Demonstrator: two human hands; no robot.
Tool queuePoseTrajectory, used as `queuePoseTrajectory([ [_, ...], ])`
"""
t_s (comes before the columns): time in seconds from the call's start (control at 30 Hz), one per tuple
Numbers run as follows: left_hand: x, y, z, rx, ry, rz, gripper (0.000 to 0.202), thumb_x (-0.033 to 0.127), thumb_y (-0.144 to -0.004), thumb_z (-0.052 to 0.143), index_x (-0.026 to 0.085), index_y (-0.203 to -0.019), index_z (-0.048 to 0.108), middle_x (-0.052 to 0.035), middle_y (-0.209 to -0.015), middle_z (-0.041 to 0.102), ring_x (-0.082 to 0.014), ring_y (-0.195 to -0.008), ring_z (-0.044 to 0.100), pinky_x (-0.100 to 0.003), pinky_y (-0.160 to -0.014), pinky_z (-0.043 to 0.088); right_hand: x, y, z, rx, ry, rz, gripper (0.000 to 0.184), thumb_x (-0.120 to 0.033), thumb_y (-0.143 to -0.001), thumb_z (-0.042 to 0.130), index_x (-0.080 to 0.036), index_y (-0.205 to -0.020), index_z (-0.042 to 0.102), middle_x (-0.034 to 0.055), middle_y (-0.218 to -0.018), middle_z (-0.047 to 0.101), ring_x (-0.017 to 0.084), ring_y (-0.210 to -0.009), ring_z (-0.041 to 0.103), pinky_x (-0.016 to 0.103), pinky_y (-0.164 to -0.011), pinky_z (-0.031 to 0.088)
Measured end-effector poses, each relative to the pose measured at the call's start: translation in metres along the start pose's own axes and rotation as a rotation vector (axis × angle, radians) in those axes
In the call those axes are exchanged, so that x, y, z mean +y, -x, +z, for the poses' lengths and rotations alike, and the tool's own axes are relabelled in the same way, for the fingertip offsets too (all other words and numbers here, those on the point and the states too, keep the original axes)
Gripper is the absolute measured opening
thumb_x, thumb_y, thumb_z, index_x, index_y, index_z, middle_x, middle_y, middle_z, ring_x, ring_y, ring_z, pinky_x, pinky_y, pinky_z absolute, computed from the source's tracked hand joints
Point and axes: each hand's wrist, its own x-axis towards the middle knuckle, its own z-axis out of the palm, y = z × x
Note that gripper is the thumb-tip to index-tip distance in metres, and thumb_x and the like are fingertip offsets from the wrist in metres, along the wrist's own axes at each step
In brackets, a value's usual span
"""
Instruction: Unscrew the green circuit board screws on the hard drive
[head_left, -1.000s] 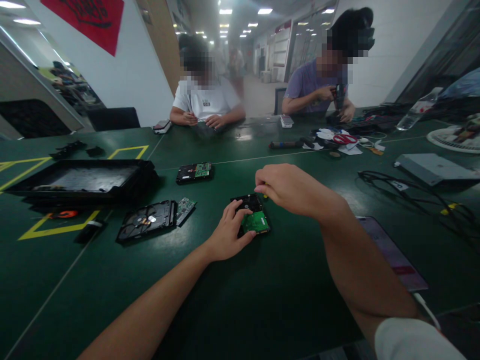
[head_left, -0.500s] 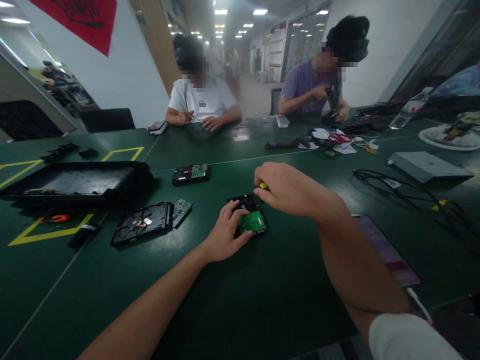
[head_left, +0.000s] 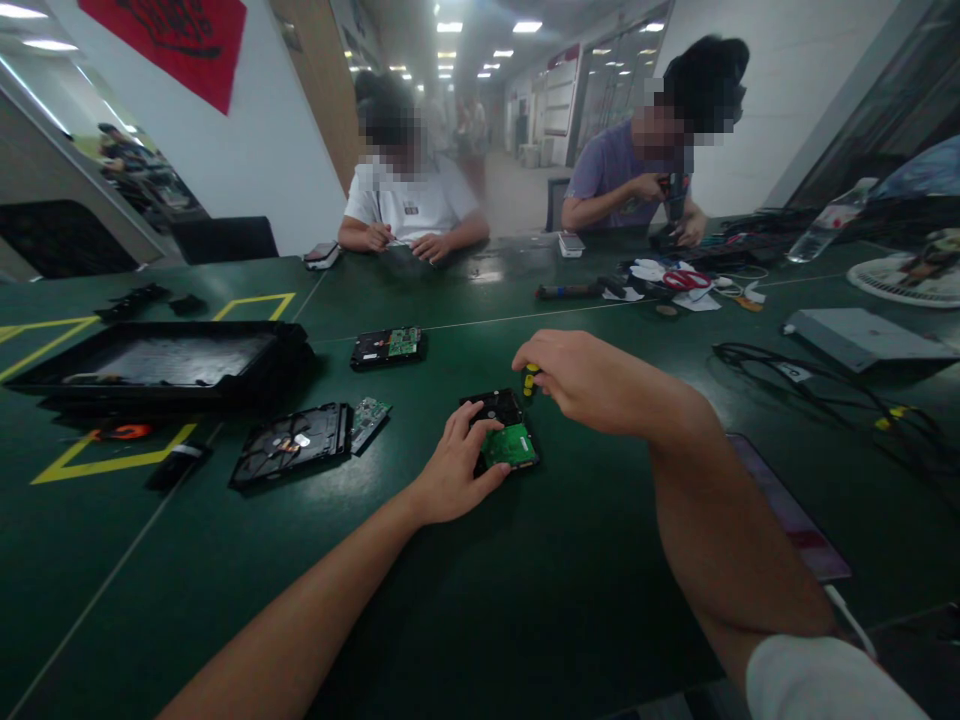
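Note:
On the green table lies a hard drive (head_left: 519, 447), its black casing and green circuit board facing up. My left hand (head_left: 459, 465) holds it in place, fingers across the left side and thumb at the near edge. Close by its far right corner, my right hand (head_left: 577, 375) is closed around a small screwdriver (head_left: 529, 382) with a yellow and black handle. The hand covers much of the tool, and I cannot make out its tip.
Left of the drive lie a loose circuit board (head_left: 368, 424), a larger opened drive (head_left: 292, 445) and a black tray (head_left: 172, 360). Another hard drive (head_left: 387, 347) sits farther back. A phone (head_left: 787, 510) is under my right forearm; cables (head_left: 802, 375) lie beyond. Two people sit opposite.
My right hand has turned slightly, and more of the screwdriver's yellow handle shows below the fingers. My left hand stays on the hard drive. The whole view has shifted a little.

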Motion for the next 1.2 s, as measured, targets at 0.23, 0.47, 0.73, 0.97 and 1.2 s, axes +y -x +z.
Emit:
queuePoseTrajectory([
  [0.23,-0.001,0.000,0.001,0.004,0.010,0.003,0.051,0.044,-0.097,0.066,0.027,-0.142,0.049,-0.0142,-0.165,0.027,-0.0383,-0.158,0.018,-0.064,-0.126,0.026,-0.010,-0.003,-0.008,-0.018,0.015,0.028,0.015,-0.015,-0.097,0.057,-0.015,-0.103,0.070,0.0088,-0.096,0.069,0.021,-0.087,0.060,0.030,-0.081,0.038],
  [0.47,-0.001,0.000,0.001,0.008,0.001,0.001,0.052,0.044,-0.097,0.066,0.026,-0.143,0.049,-0.0145,-0.165,0.028,-0.0384,-0.158,0.018,-0.063,-0.126,0.026,-0.008,-0.006,-0.003,0.023,0.009,0.061,0.010,-0.013,-0.094,0.058,-0.016,-0.100,0.066,0.0083,-0.099,0.070,0.020,-0.088,0.060,0.030,-0.079,0.037],
  [0.73,-0.001,0.000,0.000,0.004,0.003,0.007,0.052,0.044,-0.097,0.066,0.026,-0.142,0.049,-0.0146,-0.165,0.028,-0.0390,-0.158,0.018,-0.063,-0.126,0.025,-0.003,-0.006,0.001,0.019,-0.007,0.020,0.020,-0.011,-0.096,0.056,-0.013,-0.110,0.069,0.0121,-0.107,0.072,0.024,-0.099,0.064,0.033,-0.088,0.042],
  [0.97,-0.003,0.001,0.001,0.008,-0.001,0.007,0.053,0.043,-0.096,0.067,0.025,-0.143,0.049,-0.0152,-0.165,0.027,-0.0387,-0.158,0.018,-0.062,-0.126,0.025,-0.004,-0.005,-0.006,-0.009,0.021,0.061,0.021,-0.012,-0.096,0.056,-0.014,-0.110,0.071,0.0103,-0.100,0.073,0.022,-0.090,0.065,0.031,-0.082,0.042],
  [1.2,-0.004,0.001,0.002,-0.002,-0.004,0.003,0.054,0.044,-0.097,0.067,0.026,-0.144,0.048,-0.0146,-0.166,0.027,-0.0389,-0.158,0.017,-0.063,-0.126,0.025,-0.008,-0.006,-0.006,0.019,0.045,0.077,0.009,-0.017,-0.093,0.060,-0.015,-0.093,0.069,0.0083,-0.092,0.070,0.021,-0.084,0.061,0.030,-0.078,0.038],
])
